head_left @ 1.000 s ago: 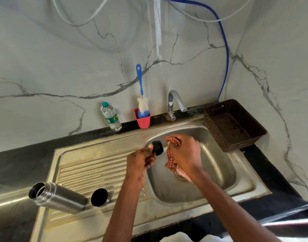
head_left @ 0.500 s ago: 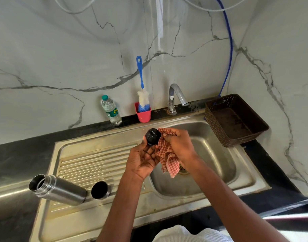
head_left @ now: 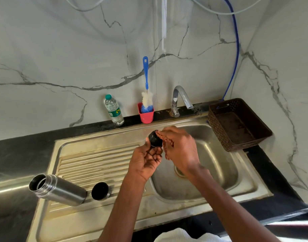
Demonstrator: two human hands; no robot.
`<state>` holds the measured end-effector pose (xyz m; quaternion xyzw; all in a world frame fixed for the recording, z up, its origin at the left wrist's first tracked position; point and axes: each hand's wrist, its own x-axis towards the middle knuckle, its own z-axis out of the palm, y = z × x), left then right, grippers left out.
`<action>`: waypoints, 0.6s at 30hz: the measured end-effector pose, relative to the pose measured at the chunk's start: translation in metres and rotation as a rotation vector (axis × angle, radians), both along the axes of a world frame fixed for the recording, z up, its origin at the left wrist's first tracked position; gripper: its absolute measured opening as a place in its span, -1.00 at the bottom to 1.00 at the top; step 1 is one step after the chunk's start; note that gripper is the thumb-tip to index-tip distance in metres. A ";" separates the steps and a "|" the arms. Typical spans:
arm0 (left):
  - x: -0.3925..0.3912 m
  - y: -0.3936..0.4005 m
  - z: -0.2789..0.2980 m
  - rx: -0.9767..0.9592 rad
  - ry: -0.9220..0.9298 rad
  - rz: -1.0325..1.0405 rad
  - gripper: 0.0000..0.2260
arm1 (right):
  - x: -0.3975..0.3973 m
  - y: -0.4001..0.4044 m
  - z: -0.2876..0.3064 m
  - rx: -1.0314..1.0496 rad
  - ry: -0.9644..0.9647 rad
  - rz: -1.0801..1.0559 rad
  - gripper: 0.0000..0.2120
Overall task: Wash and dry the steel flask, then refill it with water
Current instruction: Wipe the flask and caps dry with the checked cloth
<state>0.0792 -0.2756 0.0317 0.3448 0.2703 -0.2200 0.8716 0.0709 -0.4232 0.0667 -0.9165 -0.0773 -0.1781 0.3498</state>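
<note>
The steel flask point(head_left: 59, 189) lies on its side on the drainboard point(head_left: 90, 161), its open mouth facing left. Its cup lid point(head_left: 100, 191) stands just right of the flask's base. My left hand point(head_left: 146, 159) holds the black stopper point(head_left: 155, 139) by the fingertips over the basin's left edge. My right hand point(head_left: 180, 149) presses a red checked cloth point(head_left: 165, 151) against the stopper; most of the cloth is hidden under the palm.
A steel sink basin point(head_left: 219, 165) sits under the hands, with a tap point(head_left: 180, 98) behind it. At the back stand a water bottle point(head_left: 114, 110) and a red cup point(head_left: 146, 116) holding a blue bottle brush point(head_left: 145, 81). A brown basket point(head_left: 237, 124) is at the right.
The cloth hung loose below my right hand before; now it is bunched under the palm against the stopper. My left hand has turned the stopper. Flask and cup lid have not moved.
</note>
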 end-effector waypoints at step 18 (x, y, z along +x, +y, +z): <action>0.009 0.010 0.000 -0.058 0.039 -0.145 -0.80 | 0.017 -0.006 0.001 0.921 0.681 -0.084 -0.77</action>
